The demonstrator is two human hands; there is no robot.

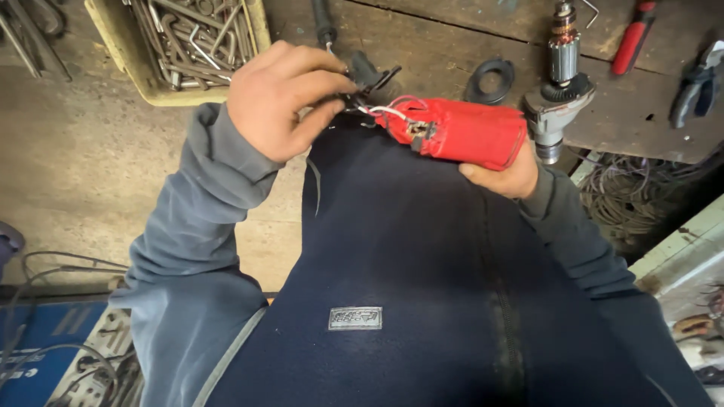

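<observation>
Head view: hands on red motor housing.

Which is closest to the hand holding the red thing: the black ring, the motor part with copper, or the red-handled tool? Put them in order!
From the right hand, which holds the red casing:
1. Motor part with copper, just above and right of it on the bench.
2. Black ring, above the casing. Almost as near, so this is a close call.
3. Red-handled tool, far up at the right.

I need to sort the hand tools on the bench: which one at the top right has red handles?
The red-handled tool lying near the top edge, beside the motor armature. The other, the pliers at the far right edge, has dark blue-black handles.
</observation>
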